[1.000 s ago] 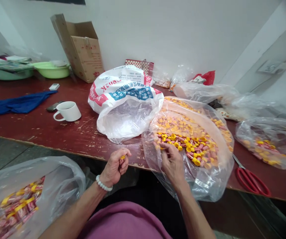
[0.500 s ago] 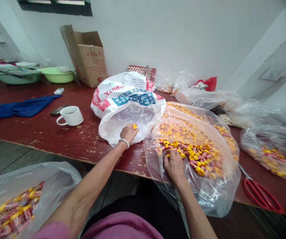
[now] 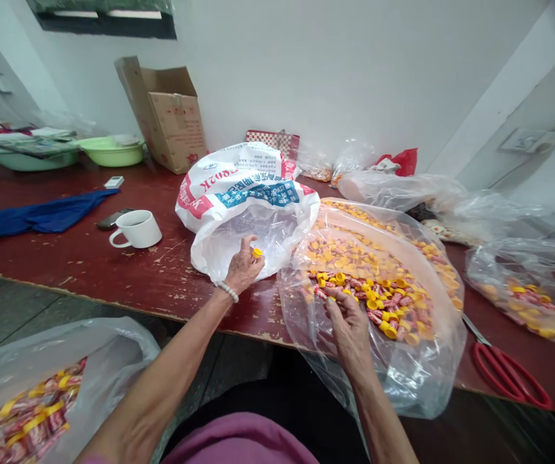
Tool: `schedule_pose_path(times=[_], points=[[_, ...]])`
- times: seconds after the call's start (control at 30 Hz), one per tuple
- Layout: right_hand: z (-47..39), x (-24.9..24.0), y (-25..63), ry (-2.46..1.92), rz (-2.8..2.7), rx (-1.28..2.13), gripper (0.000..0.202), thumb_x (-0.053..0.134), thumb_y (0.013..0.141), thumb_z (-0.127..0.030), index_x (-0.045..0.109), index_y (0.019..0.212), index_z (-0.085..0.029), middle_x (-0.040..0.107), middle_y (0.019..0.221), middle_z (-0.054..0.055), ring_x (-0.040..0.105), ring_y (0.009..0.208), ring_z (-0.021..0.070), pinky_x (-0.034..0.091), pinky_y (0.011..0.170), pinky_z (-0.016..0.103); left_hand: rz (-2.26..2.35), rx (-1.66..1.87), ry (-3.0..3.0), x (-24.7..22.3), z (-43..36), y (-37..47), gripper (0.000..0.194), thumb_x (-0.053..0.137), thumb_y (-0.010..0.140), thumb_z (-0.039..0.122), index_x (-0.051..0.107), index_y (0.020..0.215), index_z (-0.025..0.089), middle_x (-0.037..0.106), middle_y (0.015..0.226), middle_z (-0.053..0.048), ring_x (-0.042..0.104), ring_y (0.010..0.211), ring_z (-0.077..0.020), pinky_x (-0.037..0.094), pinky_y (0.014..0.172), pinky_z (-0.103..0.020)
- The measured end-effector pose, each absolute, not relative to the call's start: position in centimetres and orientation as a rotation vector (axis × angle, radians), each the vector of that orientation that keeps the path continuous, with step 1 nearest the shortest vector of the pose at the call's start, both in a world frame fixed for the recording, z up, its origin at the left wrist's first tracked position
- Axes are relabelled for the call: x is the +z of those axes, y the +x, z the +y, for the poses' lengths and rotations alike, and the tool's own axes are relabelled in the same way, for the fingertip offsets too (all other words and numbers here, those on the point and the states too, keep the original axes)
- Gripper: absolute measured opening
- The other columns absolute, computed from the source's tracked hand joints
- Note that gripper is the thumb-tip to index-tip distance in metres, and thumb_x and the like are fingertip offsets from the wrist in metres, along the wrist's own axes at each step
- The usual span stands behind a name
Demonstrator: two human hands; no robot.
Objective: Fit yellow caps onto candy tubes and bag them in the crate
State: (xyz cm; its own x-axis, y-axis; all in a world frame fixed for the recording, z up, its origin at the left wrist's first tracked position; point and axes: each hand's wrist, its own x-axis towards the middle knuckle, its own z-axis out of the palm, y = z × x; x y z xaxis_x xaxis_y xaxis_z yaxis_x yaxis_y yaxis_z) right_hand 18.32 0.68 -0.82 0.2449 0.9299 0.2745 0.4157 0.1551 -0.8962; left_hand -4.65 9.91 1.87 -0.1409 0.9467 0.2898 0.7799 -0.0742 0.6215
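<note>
At the mouth of a white printed plastic bag [image 3: 253,171], my left hand [image 3: 244,267], with a bead bracelet on its wrist, grips a small yellow cap [image 3: 256,252] between thumb and fingers. My right hand [image 3: 349,322] is at the near opening of a large clear plastic bag [image 3: 422,386]. Its fingertips pinch a small red-and-white printed piece [image 3: 320,293]. Inside that clear bag lies a heap of yellow caps [image 3: 389,330] mixed with such red-and-white pieces. The inside of the white bag is partly hidden by my left hand.
Red-handled scissors [image 3: 509,374] lie at the right. A white mug [image 3: 138,229], a blue cloth [image 3: 40,212] and a cardboard box [image 3: 175,125] stand or lie on the left. Below the table edge is a bag [image 3: 113,341] of yellow-capped red pieces; another clear bag [image 3: 538,258] is far right.
My left hand has turned, so the yellow cap shows more plainly in its fingers. My right hand has lifted a little from the heap, with a red-and-white piece now visible at its fingertips.
</note>
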Motion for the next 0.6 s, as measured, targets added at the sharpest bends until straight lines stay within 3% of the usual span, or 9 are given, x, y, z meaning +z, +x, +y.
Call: schedule_pose_path(times=[0.1,0.2,0.47,0.6], points=[[-0.5,1.7,16.0,-1.212,-1.242,0.812,0.03,0.056,0.082,-0.04,0.06,0.102,-0.019,0.065,0.1,0.007,0.061,0.089,0.0187,0.048,0.081,0.035,1.668,1.085,1.826,2.6,6.3,-4.9,0.051,0.053,0.08,0.029,0.039,0.127,0.016,0.057,0.072,0.003,0.054,0.062,-0.0116,0.042,0.063,-0.021],[-1.0,3.3,14.0,-1.063,-1.198,0.901,0.027,0.06,0.081,-0.037,0.057,0.101,-0.019,0.064,0.097,0.005,0.061,0.088,0.0167,0.048,0.082,0.033,1.316,1.032,1.745,3.2,2.2,-4.6,0.037,0.056,0.078,0.03,0.056,0.112,0.015,0.059,0.077,0.001,0.052,0.065,-0.0106,0.041,0.061,-0.02],[-2.1,3.3,13.8,-1.109,-1.707,0.673,0.017,0.054,0.086,-0.027,0.06,0.101,-0.02,0.064,0.092,0.004,0.06,0.081,0.015,0.048,0.075,0.029,1.08,0.915,1.613,3.2,-2.7,-4.1,0.034,0.061,0.078,0.03,0.063,0.108,0.014,0.061,0.091,-0.004,0.054,0.078,-0.014,0.045,0.07,-0.024],[-2.9,4.7,14.0,-1.034,-1.893,0.68,0.025,0.049,0.087,-0.021,0.056,0.111,-0.022,0.062,0.109,0.005,0.057,0.102,0.0176,0.045,0.088,0.033,0.963,0.82,1.411,3.4,-3.1,-3.9,0.037,0.06,0.079,0.034,0.059,0.111,0.014,0.056,0.073,0.0,0.053,0.059,-0.0109,0.041,0.046,-0.019]])
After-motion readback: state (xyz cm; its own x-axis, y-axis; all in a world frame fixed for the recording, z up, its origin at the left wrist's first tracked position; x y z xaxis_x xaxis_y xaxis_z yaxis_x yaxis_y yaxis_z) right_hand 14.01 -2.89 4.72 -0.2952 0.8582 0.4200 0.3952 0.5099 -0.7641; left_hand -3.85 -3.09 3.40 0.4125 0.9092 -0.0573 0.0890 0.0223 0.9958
